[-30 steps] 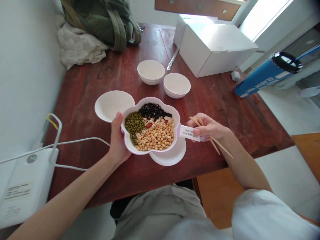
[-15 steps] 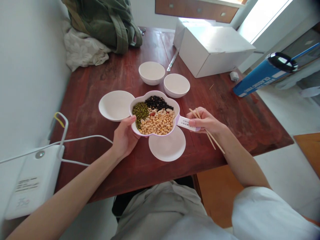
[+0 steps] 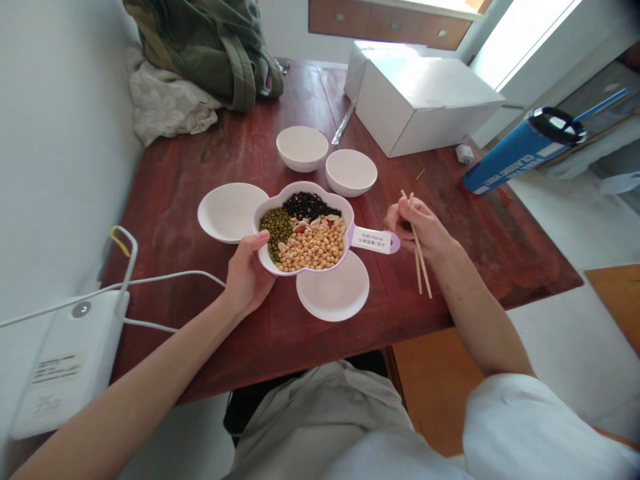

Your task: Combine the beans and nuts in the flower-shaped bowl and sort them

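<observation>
My left hand grips the left rim of a flower-shaped bowl with a lilac edge, thumb over the rim. Inside it lie green mung beans, black beans, chickpeas and a few peanuts between them. The bowl's labelled handle points right and is free. Beside the handle, my right hand is closed around a pair of wooden chopsticks, whose long ends point down toward me. A white bowl is at the left, and a white dish lies partly hidden below the flower-shaped bowl.
Two white bowls stand farther back. A white box, a blue tumbler with a straw and a green bag line the far side. White cables run at the left, by a white device.
My right hand has let go of the bowl's handle and moved right, still with the chopsticks, which now hang more upright. The bowl in my left hand has shifted slightly left.
</observation>
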Demonstrator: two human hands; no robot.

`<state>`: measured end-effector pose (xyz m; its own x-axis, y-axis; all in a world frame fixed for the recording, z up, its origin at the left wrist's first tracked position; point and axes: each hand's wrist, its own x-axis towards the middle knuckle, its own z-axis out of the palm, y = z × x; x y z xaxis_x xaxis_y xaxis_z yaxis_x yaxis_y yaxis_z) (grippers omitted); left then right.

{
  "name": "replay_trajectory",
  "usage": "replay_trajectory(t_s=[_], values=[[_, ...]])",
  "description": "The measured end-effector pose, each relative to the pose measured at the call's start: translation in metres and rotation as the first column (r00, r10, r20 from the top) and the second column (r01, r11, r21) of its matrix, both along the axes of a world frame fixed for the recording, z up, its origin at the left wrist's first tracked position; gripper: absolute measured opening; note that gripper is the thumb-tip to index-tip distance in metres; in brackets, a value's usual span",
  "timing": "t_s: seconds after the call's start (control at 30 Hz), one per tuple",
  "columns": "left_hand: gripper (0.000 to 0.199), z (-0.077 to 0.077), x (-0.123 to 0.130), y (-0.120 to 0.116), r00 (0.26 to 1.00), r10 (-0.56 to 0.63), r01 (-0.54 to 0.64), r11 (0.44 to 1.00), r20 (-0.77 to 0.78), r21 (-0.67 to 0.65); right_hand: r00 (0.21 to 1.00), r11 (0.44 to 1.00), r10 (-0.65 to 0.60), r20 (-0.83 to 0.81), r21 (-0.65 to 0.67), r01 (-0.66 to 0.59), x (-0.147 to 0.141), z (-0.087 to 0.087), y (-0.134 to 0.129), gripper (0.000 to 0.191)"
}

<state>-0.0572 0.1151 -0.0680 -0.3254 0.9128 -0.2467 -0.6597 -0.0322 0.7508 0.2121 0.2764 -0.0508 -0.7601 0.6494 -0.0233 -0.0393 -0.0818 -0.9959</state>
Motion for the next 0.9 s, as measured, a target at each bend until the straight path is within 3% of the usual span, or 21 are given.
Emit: replay_trajectory(t_s=[0.1, 0.17, 0.3, 0.4, 0.53, 0.67, 0.77, 0.9], values=[[0.046, -0.001, 0.000, 0.000, 1.000, 0.019, -0.019, 0.999, 0.002, 0.026, 0.956, 0.952, -0.263, -0.131, 0.124, 0.279, 0.004, 0.005, 0.014, 0.070], [0.046, -0.001, 0.001, 0.000, 1.000, 0.013, -0.013, 1.000, 0.010, 0.016, 0.876, 0.865, -0.390, -0.283, 0.213, 0.454, 0.008, 0.009, 0.021, 0.069], [0.042, -0.001, 0.002, -0.001, 1.000, 0.016, -0.017, 1.000, 0.014, 0.019, 0.714, 0.650, -0.498, -0.492, 0.334, 0.683, 0.014, 0.012, 0.021, 0.058], [0.040, 0.000, 0.002, -0.001, 1.000, 0.026, -0.026, 0.999, 0.006, 0.032, 0.668, 0.535, -0.537, -0.515, 0.405, 0.742, 0.012, 0.007, 0.014, 0.050], [0.042, 0.000, 0.002, -0.001, 1.000, 0.007, -0.007, 0.999, 0.008, 0.034, 0.788, 0.537, -0.495, -0.366, 0.584, 0.608, 0.010, -0.003, 0.009, 0.053], [0.040, 0.000, 0.001, -0.002, 1.000, 0.007, -0.007, 0.999, 0.008, 0.048, 0.814, 0.526, -0.510, -0.277, 0.648, 0.551, 0.013, -0.008, 0.016, 0.075], [0.037, 0.000, 0.001, -0.001, 1.000, 0.002, -0.002, 0.998, 0.003, 0.066, 0.770, 0.548, -0.530, -0.354, 0.550, 0.630, 0.012, -0.008, 0.025, 0.082], [0.033, -0.001, 0.000, -0.001, 1.000, 0.000, 0.000, 0.999, -0.005, 0.043, 0.597, 0.551, -0.567, -0.567, 0.277, 0.787, 0.006, -0.005, 0.032, 0.082]])
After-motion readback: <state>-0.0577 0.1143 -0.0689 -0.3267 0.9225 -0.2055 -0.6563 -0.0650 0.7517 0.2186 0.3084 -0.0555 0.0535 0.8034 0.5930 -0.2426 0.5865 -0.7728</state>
